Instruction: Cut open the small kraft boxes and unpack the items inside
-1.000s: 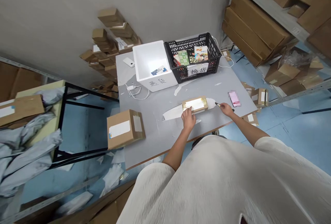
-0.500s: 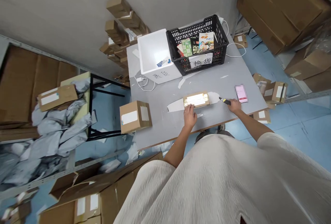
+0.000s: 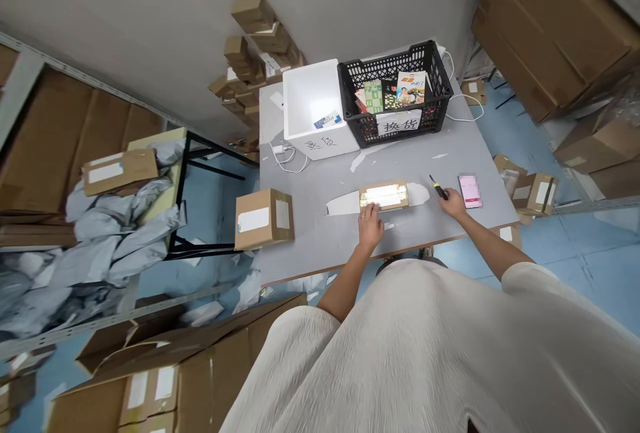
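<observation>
A small cardboard box [image 3: 384, 195] with a shiny taped label lies on the grey table [image 3: 310, 246]. My left hand [image 3: 371, 225] rests at the box's near edge, fingers spread onto its side and top. To the right of the box, my right hand [image 3: 453, 203] is closed around a black and yellow utility knife [image 3: 439, 188], its tip pointing away from me and up off to the left. Just right of that hand lies a phone [image 3: 471, 190] with a pink screen. White paper shows at both ends of the box.
A white bin [image 3: 320, 146] and a black crate [image 3: 400, 133] holding books stand at the table's back. A larger cardboard box [image 3: 264, 220] sits at the left edge. Grey parcels [image 3: 95, 253] are piled further left, and an open carton [image 3: 225, 366] stands below.
The knife in my right hand has turned, its tip now pointing further away from me and standing farther from the box. The camera view has shifted slightly. My left hand stays at the box.
</observation>
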`<state>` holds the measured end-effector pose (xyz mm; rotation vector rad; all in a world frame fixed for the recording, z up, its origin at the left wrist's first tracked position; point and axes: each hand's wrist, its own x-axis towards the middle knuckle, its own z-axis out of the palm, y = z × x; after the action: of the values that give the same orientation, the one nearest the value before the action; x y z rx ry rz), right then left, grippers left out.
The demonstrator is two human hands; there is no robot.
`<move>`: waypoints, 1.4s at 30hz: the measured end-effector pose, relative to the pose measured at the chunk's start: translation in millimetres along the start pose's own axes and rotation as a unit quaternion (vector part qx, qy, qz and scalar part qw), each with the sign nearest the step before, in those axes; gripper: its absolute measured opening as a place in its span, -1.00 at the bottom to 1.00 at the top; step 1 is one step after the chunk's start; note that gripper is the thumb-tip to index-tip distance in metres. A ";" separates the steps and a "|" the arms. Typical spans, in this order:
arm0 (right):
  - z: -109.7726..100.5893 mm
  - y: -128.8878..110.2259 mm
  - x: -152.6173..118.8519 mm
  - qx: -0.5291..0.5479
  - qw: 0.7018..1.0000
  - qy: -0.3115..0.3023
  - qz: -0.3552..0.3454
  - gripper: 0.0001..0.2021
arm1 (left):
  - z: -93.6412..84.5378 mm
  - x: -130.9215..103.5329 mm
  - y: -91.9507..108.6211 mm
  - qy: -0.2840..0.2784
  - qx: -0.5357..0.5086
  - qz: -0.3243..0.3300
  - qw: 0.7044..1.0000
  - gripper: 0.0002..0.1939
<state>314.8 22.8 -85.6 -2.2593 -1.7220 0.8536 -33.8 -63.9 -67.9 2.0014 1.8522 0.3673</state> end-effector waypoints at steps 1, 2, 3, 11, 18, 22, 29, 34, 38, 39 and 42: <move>-5.6 -10.6 4.1 0.034 0.999 0.008 -0.010 -0.57 | -0.1 0.1 -0.4 -0.001 -0.001 0.001 1.000 -0.30; -11.3 -22.3 7.5 0.068 0.997 0.011 -0.024 -0.59 | -0.6 0.2 -1.0 -0.003 -0.002 0.003 1.000 -0.30; -16.8 -34.8 9.9 0.098 0.994 0.004 -0.040 -0.61 | -1.4 0.5 -1.9 -0.005 -0.005 0.006 1.000 -0.31; -37.3 -139.8 -12.3 0.023 0.947 -0.115 -0.298 -0.60 | -17.3 6.1 -14.6 0.020 -0.028 0.035 0.999 -0.38; -20.6 -200.4 -33.5 -0.217 0.899 -0.156 -0.348 -0.60 | -15.0 0.7 -25.7 0.013 -0.038 0.066 0.997 -0.36; -11.7 -217.3 -35.7 -0.268 0.886 -0.160 -0.344 -0.60 | -12.6 -0.3 -30.6 0.015 -0.065 0.077 0.995 -0.32; -10.3 -228.4 -37.0 -0.307 0.877 -0.167 -0.331 -0.60 | -14.9 1.9 -35.5 0.006 -0.082 0.086 0.993 -0.31; -10.5 -238.9 -38.3 -0.334 0.866 -0.171 -0.331 -0.63 | -20.6 1.7 -34.4 -0.001 -0.082 0.089 0.993 -0.32; -11.9 -243.3 -38.8 -0.345 0.864 -0.165 -0.328 -0.65 | -25.7 0.2 -30.7 -0.004 -0.073 0.080 0.994 -0.30; -13.3 -243.0 -38.4 -0.346 0.864 -0.164 -0.327 -0.66 | -26.6 -0.3 -29.6 -0.005 -0.069 0.077 0.995 -0.30; -19.4 -239.5 -36.3 -0.357 0.864 -0.162 -0.316 -0.67 | -28.0 -1.9 -26.5 -0.006 -0.058 0.070 0.996 -0.29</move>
<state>121.0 68.6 53.7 -1.6521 -3.0938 0.4925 -70.0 -61.5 -54.8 2.0551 1.6480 0.4903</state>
